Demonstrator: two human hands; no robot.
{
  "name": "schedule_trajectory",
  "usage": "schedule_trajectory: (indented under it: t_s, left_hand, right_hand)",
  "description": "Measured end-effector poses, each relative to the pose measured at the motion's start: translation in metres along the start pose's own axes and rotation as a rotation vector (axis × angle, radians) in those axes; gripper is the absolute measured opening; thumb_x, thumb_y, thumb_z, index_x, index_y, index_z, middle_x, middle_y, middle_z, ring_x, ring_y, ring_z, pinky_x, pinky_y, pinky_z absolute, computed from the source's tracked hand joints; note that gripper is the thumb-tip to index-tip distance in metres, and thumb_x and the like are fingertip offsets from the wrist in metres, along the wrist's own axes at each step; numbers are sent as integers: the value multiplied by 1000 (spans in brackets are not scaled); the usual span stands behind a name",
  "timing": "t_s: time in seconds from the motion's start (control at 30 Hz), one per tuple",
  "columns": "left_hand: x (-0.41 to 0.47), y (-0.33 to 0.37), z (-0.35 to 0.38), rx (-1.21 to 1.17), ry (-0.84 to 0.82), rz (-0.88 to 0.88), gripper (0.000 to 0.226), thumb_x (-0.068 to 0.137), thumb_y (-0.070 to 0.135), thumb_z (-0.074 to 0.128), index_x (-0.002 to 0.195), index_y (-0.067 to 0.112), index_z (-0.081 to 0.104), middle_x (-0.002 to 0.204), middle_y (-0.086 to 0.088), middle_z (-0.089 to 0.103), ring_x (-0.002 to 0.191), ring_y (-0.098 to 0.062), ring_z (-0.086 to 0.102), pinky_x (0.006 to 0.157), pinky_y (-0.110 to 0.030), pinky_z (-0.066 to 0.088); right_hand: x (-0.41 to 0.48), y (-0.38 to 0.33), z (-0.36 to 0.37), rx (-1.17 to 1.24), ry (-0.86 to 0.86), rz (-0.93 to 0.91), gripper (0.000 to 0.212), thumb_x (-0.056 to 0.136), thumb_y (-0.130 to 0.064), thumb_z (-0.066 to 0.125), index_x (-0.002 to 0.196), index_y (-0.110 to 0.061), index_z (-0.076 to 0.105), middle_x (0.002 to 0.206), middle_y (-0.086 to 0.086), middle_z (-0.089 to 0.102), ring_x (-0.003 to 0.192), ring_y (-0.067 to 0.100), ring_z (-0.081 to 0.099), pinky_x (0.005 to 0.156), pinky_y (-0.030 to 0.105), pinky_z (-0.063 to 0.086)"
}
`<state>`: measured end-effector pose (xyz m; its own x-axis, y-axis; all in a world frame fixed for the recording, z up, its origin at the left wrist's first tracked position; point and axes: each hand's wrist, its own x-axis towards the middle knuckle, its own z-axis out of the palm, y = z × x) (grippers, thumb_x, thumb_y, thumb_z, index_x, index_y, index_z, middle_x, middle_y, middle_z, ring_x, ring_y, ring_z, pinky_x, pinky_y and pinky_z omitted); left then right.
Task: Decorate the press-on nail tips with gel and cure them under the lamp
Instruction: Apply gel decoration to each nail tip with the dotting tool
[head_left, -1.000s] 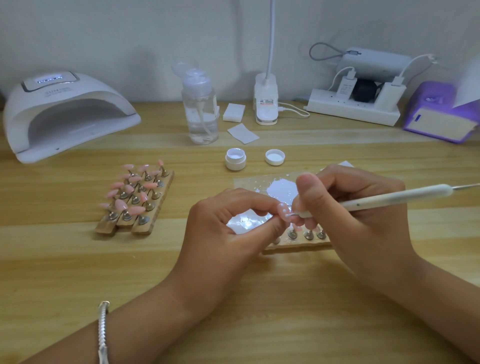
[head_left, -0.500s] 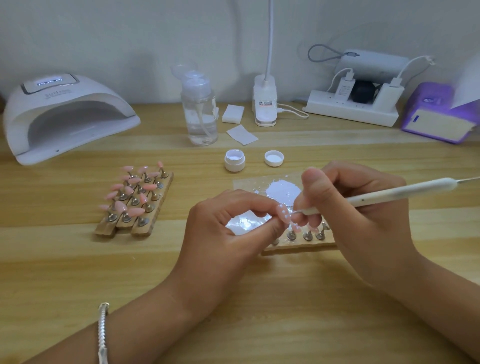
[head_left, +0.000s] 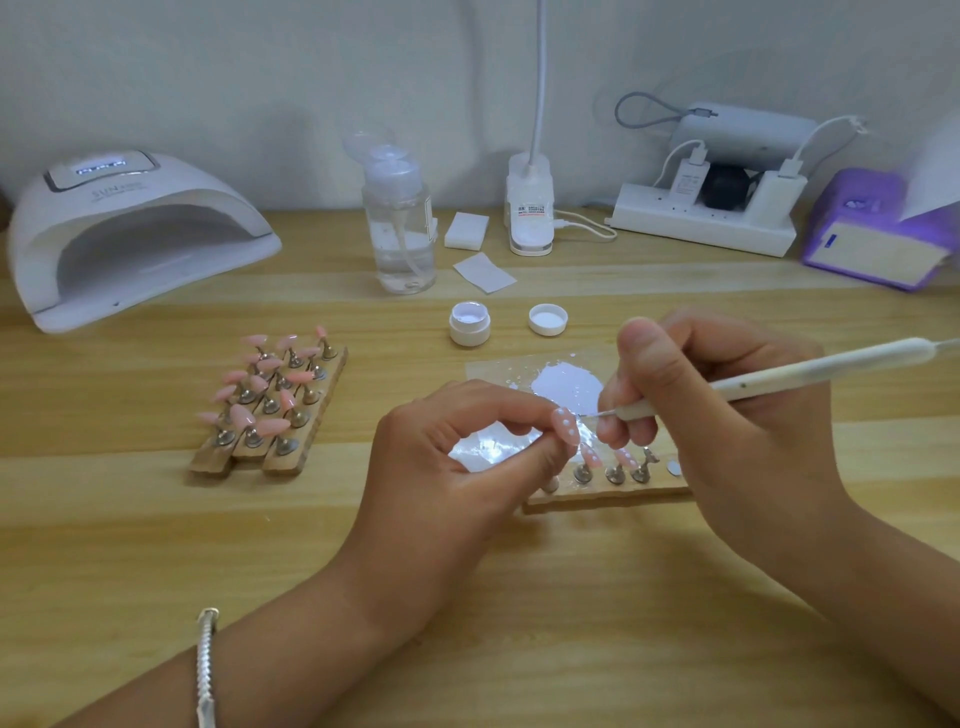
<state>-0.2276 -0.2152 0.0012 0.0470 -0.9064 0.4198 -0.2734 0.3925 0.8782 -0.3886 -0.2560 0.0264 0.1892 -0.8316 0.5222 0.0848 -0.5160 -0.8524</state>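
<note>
My left hand pinches a pink nail tip with white dots, on its small stand, just above a wooden holder strip. My right hand grips a white dotting pen; its fine metal point sits right beside the held tip. Two more dotted pink tips stand on that strip. A clear palette sheet with a white gel blob lies behind my hands. The open white gel jar and its lid sit farther back. The white curing lamp stands at the far left.
Wooden holders with several plain pink tips lie left of my hands. A clear pump bottle, white pads, a desk lamp base, a power strip and a purple box line the back of the wooden table.
My right hand has lifted slightly and drawn the pen's point back from the nail tip, which now shows white dots. The left hand keeps its hold.
</note>
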Motion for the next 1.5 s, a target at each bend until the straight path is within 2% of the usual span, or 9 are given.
schedule_trajectory:
  t_s: [0.1,0.23,0.3,0.43,0.8,1.07,1.27,1.4,1.5]
  left_hand:
    - [0,0,0,2,0,-11,18,75,6,83,75,23,76,74,15,71,75,0,62,71,-4,40]
    - [1,-1,0,14,0,-17,15,74,6,84,76,19,78,75,7,72,75,-3,62,72,-5,39]
    - [1,-1,0,15,1,-19,14,74,6,84,77,18,78,75,5,72,75,-3,61,72,-5,39]
    - [1,-2,-1,23,-5,-18,15,74,7,84,78,20,78,76,4,72,75,-5,61,72,-6,39]
    - [0,-3,0,23,-8,-11,12,75,10,85,77,19,77,75,8,71,75,-6,62,73,-7,38]
    - [0,-2,0,-1,-6,-10,7,74,24,84,77,24,77,75,9,72,75,-5,63,73,-7,38]
    - [0,-3,0,-1,-7,-16,7,73,21,83,76,20,77,75,6,71,75,-4,62,73,-7,39]
    - [0,-2,1,-9,-1,-7,6,72,26,81,76,23,77,74,10,71,73,-2,62,72,-6,39]
    - [0,-2,1,-12,1,-8,7,72,27,81,76,22,77,75,7,72,74,-4,62,73,-6,39]
  right_hand:
    - [-1,1,2,-3,-17,9,34,91,-24,60,59,-14,59,52,3,58,46,13,59,49,18,45]
    - [-1,1,1,-59,-28,6,34,91,-29,60,59,-17,62,54,6,61,47,29,57,43,34,42]
    - [-1,1,1,-72,-29,7,33,91,-29,60,60,-17,63,54,8,61,46,30,56,43,37,41]
    - [-1,1,1,-82,-41,12,32,92,-28,60,62,-15,64,54,7,61,45,30,54,42,34,40]
    - [-2,5,0,-105,-68,6,34,92,-27,60,64,-10,63,53,6,60,44,25,52,43,37,40]
    - [-3,5,-1,-98,-85,3,31,92,-24,61,64,-10,64,54,5,62,45,9,53,45,22,42]
    - [-3,7,-2,-102,-90,-6,36,93,-21,60,63,-1,63,54,8,60,44,14,52,43,28,41]
    - [-3,7,-1,-96,-92,-7,32,92,-24,60,65,-9,65,54,5,61,46,10,53,45,26,42]
    - [-3,7,-2,-89,-95,-5,32,92,-24,60,64,-10,64,54,6,61,45,12,53,44,28,42]
